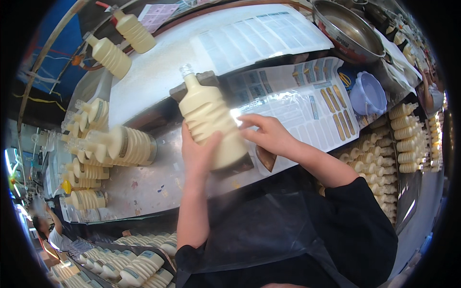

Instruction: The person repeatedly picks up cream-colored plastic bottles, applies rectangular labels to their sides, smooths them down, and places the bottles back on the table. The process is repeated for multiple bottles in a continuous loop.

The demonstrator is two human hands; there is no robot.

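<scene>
A cream-coloured plastic bottle [206, 108] with wavy ridges and a clear threaded neck leans tilted over a dark support [178, 91] on the bench. My left hand [196, 149] is wrapped round its lower left side, the thumb lying across the front. My right hand [266, 132] is at the bottle's right side, fingers apart and slightly bent, their tips at or very near its surface. I cannot make out anything in them. Just below that hand lies a pointed brown scraper-like piece [265, 158]. To the right spreads a sheet of labels [300, 103] with several gold strips.
Similar bottles [127, 144] crowd the bench's left end; two more [113, 55] stand at the back left. Another label sheet [269, 31] lies behind. At right are a lavender bucket [368, 93] and a metal basin [350, 29]. Bottle racks [374, 168] flank me; people work far off.
</scene>
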